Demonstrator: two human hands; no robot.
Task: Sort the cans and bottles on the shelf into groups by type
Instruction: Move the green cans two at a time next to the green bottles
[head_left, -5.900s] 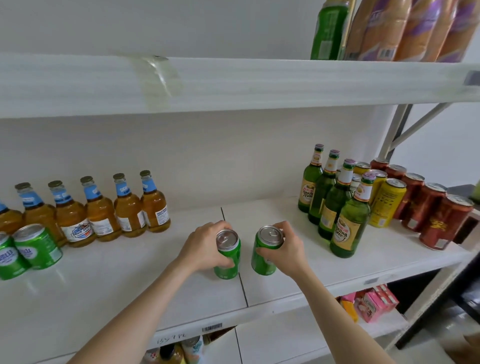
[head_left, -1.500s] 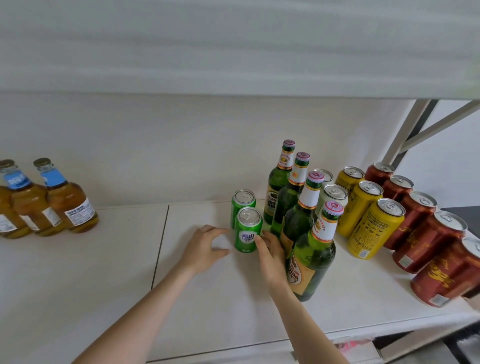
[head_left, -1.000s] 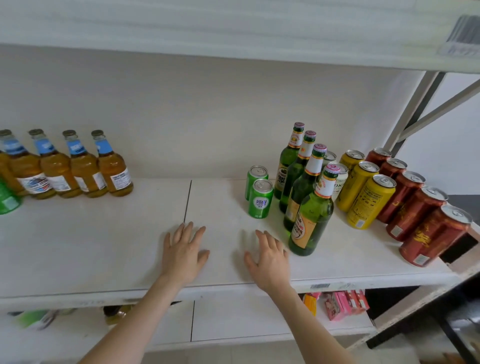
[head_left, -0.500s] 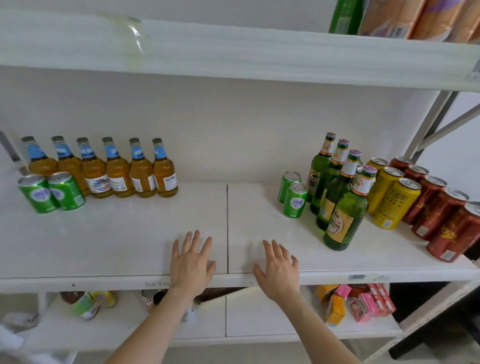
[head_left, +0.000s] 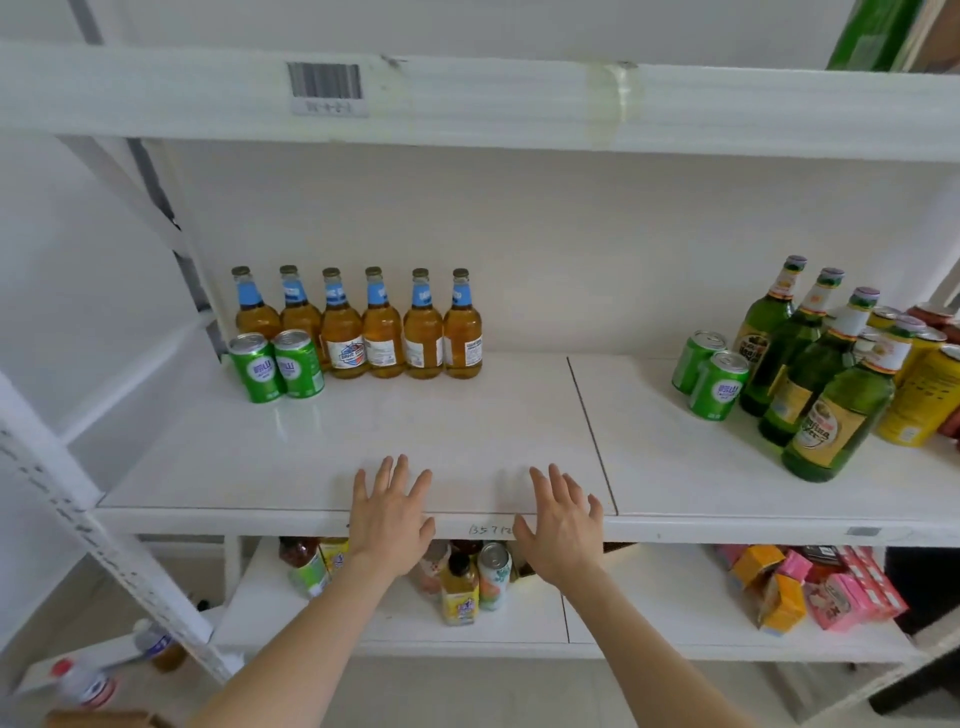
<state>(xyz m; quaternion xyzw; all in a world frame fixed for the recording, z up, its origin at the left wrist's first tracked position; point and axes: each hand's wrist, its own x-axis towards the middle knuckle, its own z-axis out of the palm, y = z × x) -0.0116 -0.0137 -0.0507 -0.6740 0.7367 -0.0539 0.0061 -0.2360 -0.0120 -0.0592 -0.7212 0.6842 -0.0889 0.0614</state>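
My left hand (head_left: 390, 512) and my right hand (head_left: 560, 518) hover flat with fingers spread over the front edge of the white shelf (head_left: 467, 431), holding nothing. Two green cans (head_left: 278, 366) stand at the far left in front of a row of amber bottles with blue neck labels (head_left: 363, 325). Two more green cans (head_left: 711, 374) stand at the right, beside several green glass bottles (head_left: 826, 384). Yellow cans (head_left: 924, 395) and red cans (head_left: 935, 317) sit at the far right, partly cut off by the frame.
A slanted white upright (head_left: 93, 525) runs down the left side. The shelf above (head_left: 467, 98) carries a barcode label. The lower shelf holds mixed bottles and a can (head_left: 467, 582) and pink and orange cartons (head_left: 821, 587).
Both hands let go of the two green cans beside the green bottles and drew back to the shelf's front edge. The view has swung left, bringing the left cans and amber bottles fully into sight.
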